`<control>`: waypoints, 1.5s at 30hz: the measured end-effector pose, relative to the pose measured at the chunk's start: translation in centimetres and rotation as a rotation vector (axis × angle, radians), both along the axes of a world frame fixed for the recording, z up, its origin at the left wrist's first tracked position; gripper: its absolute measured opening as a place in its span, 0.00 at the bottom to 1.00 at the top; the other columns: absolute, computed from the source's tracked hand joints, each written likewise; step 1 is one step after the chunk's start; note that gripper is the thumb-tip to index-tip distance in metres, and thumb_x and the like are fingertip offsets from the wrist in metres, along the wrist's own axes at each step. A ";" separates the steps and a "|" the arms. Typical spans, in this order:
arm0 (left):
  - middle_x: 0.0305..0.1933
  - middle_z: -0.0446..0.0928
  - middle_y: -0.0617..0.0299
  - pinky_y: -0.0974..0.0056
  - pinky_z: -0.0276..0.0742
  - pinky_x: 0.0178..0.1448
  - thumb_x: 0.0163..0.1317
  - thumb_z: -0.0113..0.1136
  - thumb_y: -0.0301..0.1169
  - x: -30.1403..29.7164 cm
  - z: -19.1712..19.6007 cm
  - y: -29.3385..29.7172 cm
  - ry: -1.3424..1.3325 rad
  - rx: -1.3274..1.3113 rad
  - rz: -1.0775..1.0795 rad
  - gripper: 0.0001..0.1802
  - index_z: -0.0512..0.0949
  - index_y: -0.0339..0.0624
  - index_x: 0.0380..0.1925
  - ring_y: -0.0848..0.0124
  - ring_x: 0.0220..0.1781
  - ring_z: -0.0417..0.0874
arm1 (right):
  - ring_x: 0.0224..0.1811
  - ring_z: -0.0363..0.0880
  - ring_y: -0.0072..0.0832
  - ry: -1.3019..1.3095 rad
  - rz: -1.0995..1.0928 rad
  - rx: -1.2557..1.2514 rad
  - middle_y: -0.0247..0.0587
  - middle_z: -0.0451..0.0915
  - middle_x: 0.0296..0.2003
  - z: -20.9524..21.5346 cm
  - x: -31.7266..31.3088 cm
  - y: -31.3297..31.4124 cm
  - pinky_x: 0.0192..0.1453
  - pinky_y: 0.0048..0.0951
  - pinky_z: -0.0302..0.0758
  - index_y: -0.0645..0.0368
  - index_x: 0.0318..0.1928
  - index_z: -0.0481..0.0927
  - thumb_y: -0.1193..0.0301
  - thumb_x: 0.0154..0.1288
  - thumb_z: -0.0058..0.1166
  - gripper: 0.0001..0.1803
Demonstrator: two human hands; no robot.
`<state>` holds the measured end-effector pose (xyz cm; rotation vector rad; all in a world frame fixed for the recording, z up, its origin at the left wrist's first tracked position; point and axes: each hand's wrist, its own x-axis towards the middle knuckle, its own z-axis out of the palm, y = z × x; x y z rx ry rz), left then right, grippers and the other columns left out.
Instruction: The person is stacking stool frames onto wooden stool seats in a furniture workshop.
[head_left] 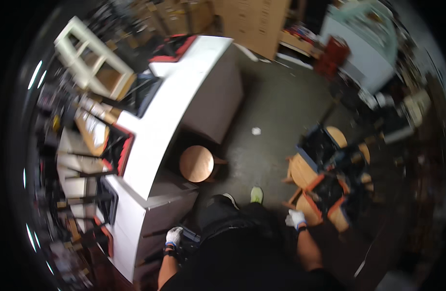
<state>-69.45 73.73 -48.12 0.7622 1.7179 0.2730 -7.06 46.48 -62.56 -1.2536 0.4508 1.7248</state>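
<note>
My left hand [174, 236], in a white glove, is closed on a dark-legged seat [190, 234] beside my left hip. The seat has a grey-blue edge, and its thin dark legs point left toward the white counter; my body hides part of it. My right hand [296, 219], also gloved in white, hangs out to the right with nothing seen in it. Its fingers look loosely apart, though blurred. Close to that hand stands a round wooden stool [308, 209]. An upturned seat with a red-orange edge [325, 194] rests on the stools there.
A long curved white counter [157, 123] runs along my left, bearing several upturned seats. Under its inner side stands a wooden stool [197, 164]. A white scrap [256, 131] lies on the grey floor [266, 106]. Large cardboard [252, 24] and a red bin [333, 54] stand ahead.
</note>
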 end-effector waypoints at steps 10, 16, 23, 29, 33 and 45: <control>0.36 0.85 0.57 0.63 0.77 0.44 0.60 0.64 0.43 -3.5 -3.7 -4.4 0.271 -0.011 0.029 0.17 0.85 0.41 0.41 0.66 0.36 0.84 | 0.31 0.84 0.51 -0.449 0.266 -0.170 0.57 0.81 0.35 7.1 -2.0 13.9 0.30 0.51 0.84 0.62 0.50 0.72 0.66 0.69 0.52 0.15; 0.46 0.84 0.50 0.56 0.77 0.56 0.58 0.60 0.48 -1.5 -6.0 -6.2 0.446 -0.036 0.030 0.21 0.85 0.43 0.39 0.53 0.52 0.83 | 0.30 0.85 0.44 -0.527 0.522 -0.133 0.51 0.82 0.31 9.7 -3.7 19.9 0.32 0.44 0.84 0.66 0.44 0.77 0.69 0.67 0.54 0.12; 0.46 0.83 0.48 0.53 0.76 0.57 0.58 0.59 0.48 -1.1 -10.5 -10.8 0.515 -0.134 0.116 0.21 0.86 0.43 0.37 0.51 0.53 0.81 | 0.23 0.83 0.42 -0.752 0.834 -0.088 0.51 0.81 0.30 15.1 -7.3 29.2 0.22 0.41 0.84 0.66 0.49 0.74 0.70 0.71 0.50 0.12; 0.47 0.82 0.47 0.51 0.74 0.58 0.60 0.57 0.48 -0.4 -11.1 -8.7 0.369 -0.085 0.196 0.21 0.85 0.42 0.39 0.48 0.54 0.80 | 0.24 0.83 0.41 -0.735 0.881 -0.041 0.50 0.81 0.31 13.2 -6.8 35.3 0.24 0.39 0.84 0.65 0.50 0.74 0.70 0.70 0.50 0.13; 0.47 0.82 0.48 0.50 0.74 0.58 0.61 0.55 0.49 0.0 -11.9 -8.3 0.319 -0.066 0.205 0.21 0.84 0.42 0.38 0.48 0.54 0.80 | 0.25 0.84 0.38 -0.774 1.040 0.121 0.49 0.81 0.33 17.0 -10.1 38.8 0.25 0.36 0.83 0.66 0.52 0.73 0.69 0.70 0.51 0.15; 0.45 0.83 0.51 0.54 0.75 0.58 0.62 0.56 0.46 0.8 -12.0 -0.4 0.377 -0.045 -0.026 0.19 0.84 0.42 0.38 0.53 0.52 0.81 | 0.25 0.84 0.35 -0.781 0.929 0.020 0.44 0.81 0.32 17.3 -7.0 40.3 0.26 0.33 0.83 0.64 0.52 0.75 0.69 0.71 0.51 0.14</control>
